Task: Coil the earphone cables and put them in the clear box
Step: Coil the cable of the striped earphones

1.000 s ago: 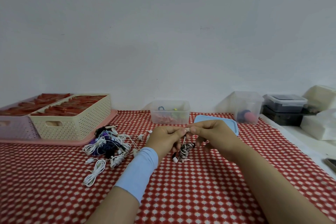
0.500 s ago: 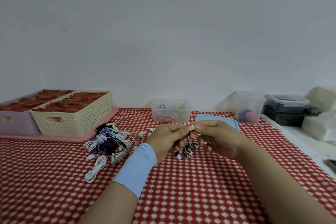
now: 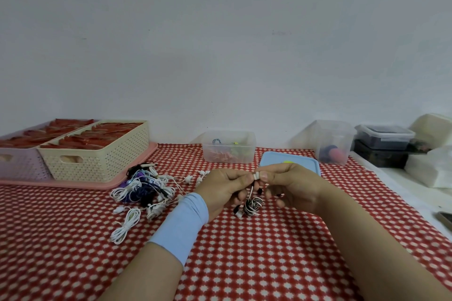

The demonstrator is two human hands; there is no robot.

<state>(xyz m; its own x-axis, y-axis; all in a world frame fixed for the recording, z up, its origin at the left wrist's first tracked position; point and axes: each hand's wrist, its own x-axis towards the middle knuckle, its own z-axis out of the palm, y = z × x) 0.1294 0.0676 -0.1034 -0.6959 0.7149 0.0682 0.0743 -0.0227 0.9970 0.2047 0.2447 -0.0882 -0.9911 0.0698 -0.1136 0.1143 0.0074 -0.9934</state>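
Bare hands (image 3: 259, 187) pinching striped earphone (image 3: 253, 204)

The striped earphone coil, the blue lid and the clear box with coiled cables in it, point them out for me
striped earphone coil (image 3: 253, 206), head view, on the wound bundle.
blue lid (image 3: 307, 162), head view, on its bare far right part.
clear box (image 3: 247, 154), head view, on its front wall.

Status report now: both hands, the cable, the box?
Both hands pinch striped earphone cable, coil hanging. Clear box open behind. Nothing blocking.

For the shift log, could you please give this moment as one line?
stage: coiling | left hand + right hand: pinch earbud | coil: hangs below | pile: waiting | clear box: open
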